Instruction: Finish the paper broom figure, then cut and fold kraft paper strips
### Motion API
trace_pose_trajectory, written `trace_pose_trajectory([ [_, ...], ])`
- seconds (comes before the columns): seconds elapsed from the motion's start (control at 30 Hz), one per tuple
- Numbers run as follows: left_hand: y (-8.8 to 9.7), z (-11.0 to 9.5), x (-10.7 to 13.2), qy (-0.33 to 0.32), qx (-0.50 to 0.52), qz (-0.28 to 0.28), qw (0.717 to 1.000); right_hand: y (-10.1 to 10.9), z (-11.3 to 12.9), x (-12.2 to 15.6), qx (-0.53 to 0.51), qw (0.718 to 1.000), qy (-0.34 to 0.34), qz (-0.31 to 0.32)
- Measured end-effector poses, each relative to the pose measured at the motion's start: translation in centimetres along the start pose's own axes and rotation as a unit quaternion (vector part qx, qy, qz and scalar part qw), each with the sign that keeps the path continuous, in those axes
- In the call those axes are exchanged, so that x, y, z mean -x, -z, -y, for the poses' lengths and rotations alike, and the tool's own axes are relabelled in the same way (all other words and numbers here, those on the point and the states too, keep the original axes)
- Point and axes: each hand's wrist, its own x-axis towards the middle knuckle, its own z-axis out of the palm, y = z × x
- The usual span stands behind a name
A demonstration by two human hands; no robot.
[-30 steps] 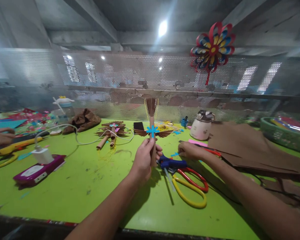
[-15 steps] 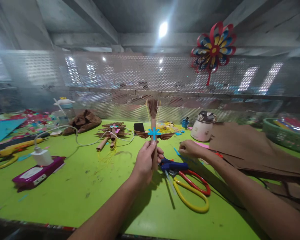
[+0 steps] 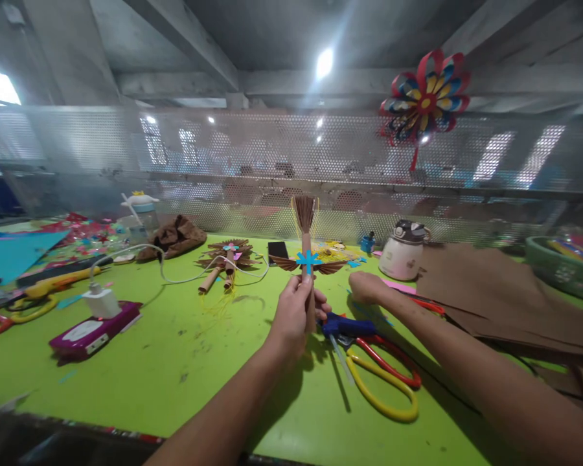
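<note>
My left hand [image 3: 291, 312] is closed around the tube of a brown paper craft figure [image 3: 306, 226], held upright. It has a fringed fan at the top, pleated wings at the sides, and a blue paper flower [image 3: 308, 259] at its middle. My right hand [image 3: 365, 287] rests low over the table with its fingers curled under; whatever they hold is hidden. Below and between the hands lie a blue glue gun [image 3: 354, 325] and large scissors [image 3: 383, 396] with one yellow and one red handle. Small blue paper scraps [image 3: 354, 263] lie behind.
Finished-looking brown paper figures [image 3: 229, 257] lie left of centre beside a black phone [image 3: 277, 252]. A purple power strip [image 3: 94, 336] with a white charger stands left. Brown paper sheets [image 3: 495, 298], a white kettle-like bottle [image 3: 402, 252] and a green basket [image 3: 558, 272] are on the right.
The whole view has shifted slightly. My right hand has drawn its fingers in where a blue paper strip showed at the fingertips. My left hand keeps its hold on the paper figure.
</note>
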Motion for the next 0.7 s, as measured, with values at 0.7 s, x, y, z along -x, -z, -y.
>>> trace_pose_trajectory([
  [0.7,-0.1,0.7,0.1,-0.012,0.02,0.012,1.0,4.5,5.0,11.9,-0.204,0.79,0.26,-0.517],
])
